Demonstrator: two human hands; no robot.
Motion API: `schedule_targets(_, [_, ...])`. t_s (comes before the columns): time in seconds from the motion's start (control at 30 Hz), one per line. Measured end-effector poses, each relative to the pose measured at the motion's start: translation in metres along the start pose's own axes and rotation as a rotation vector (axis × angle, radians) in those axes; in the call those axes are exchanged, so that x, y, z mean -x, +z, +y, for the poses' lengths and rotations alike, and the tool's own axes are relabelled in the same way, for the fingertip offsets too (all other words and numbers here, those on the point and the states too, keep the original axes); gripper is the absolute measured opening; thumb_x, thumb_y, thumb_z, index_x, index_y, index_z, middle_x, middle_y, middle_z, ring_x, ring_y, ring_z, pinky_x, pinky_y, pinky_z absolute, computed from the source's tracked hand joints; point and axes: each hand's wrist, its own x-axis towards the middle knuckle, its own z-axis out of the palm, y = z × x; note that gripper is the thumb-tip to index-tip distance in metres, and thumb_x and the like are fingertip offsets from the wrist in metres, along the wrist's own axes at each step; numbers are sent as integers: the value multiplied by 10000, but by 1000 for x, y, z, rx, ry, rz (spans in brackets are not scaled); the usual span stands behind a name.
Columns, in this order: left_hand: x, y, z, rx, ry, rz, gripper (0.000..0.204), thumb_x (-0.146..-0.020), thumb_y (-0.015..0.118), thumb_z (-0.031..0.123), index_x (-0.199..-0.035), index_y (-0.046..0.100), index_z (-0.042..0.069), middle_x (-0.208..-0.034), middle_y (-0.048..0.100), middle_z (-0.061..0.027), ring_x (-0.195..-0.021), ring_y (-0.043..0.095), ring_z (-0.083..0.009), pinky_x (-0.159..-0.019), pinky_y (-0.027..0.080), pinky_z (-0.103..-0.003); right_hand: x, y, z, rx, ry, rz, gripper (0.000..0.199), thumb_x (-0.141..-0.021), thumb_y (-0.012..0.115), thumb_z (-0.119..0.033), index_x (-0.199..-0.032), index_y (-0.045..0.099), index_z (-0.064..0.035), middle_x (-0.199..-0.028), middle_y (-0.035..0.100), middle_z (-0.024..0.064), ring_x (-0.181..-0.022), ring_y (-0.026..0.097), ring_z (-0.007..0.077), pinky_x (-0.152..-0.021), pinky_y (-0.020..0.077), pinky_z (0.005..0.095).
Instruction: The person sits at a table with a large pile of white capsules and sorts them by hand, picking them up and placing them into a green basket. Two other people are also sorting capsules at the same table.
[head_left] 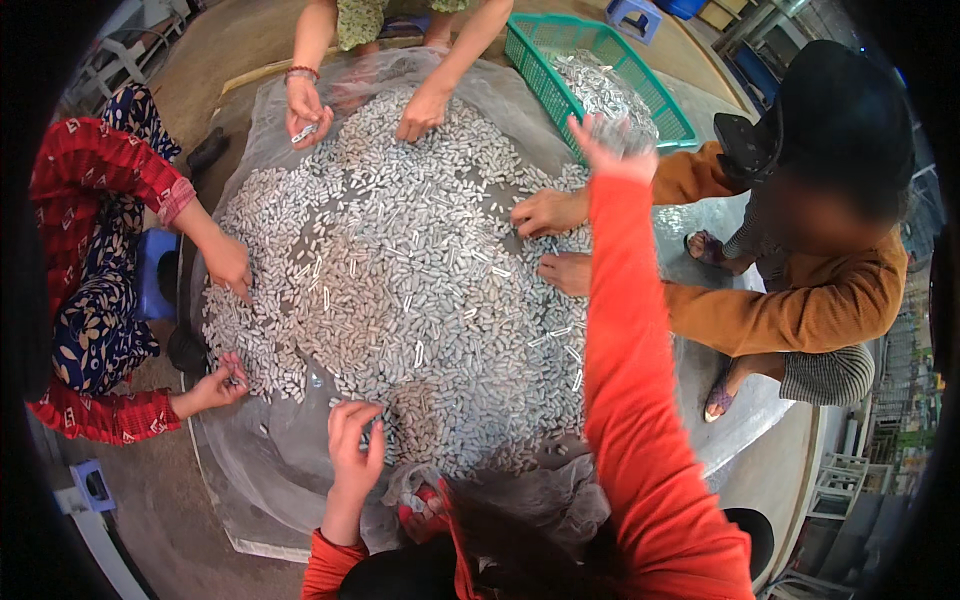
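Metal pieces [400,270]: left hand [352,440] open, fingertips touching; right hand [612,145] blurred over basket [545,40], grip unclear.

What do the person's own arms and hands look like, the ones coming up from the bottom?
Both arms wear long, bright orange-red fabric sleeves reaching to the wrists. The left hand and right hand are bare: no gloves, rings or bracelets show. The right hand is blurred, so its fingers look smeared.
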Motion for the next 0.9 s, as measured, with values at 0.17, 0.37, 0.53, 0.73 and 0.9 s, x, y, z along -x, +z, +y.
schedule_targets(0.17, [16, 1, -6, 10, -106, -122, 206, -768, 600, 39, -973, 603, 58, -957, 574, -123, -909, 545, -308, -843, 415, -393, -7, 27, -14, 554, -227, 149, 777, -880, 312, -610, -1464, -12, -212, -1517, -7, 92, -1376, 108, 356, -1028, 129, 641])
schedule_targets(0.37, [15, 17, -13, -45, 7, -630, 236, -773, 634, 131, -999, 601, 75, -929, 554, -130, -907, 542, -324, -790, 435, -397, 112, -96, 15, 1132, -24, -196, 379, -907, 542, -239, -1216, 509, -22, -1181, 546, 75, -1062, 523, 179, -857, 432, 286])
schedule_targets(0.53, [9, -17, -55, -166, -283, -236, 568, -693, 708, 76, -1213, 481, 63, -1117, 502, -164, -1035, 513, -346, -886, 432, -390, 186, -192, 7, 1722, 101, -559, 359, -840, 608, -65, -1188, 531, -16, -1101, 537, 68, -986, 520, 126, -783, 457, 239])
schedule_targets(0.73, [-1, 8, -95, -256, -483, -238, 1028, -543, 826, 135, -1379, 232, 54, -1248, 361, -215, -1119, 444, -394, -927, 416, -401, 194, -214, -5, 1761, -46, -383, 435, -777, 661, -28, -1186, 517, 3, -1086, 520, 104, -932, 520, 168, -778, 459, 245])
schedule_targets(0.9, [-7, 27, -67, -258, -439, -367, 1102, -511, 840, 150, -1387, 181, 35, -1264, 315, -226, -1165, 402, -408, -944, 412, -403, 228, -228, 8, 2178, -306, -690, 696, -737, 735, -241, -1294, 405, 14, -1220, 460, 257, -1092, 475, 365, -917, 409, 409])
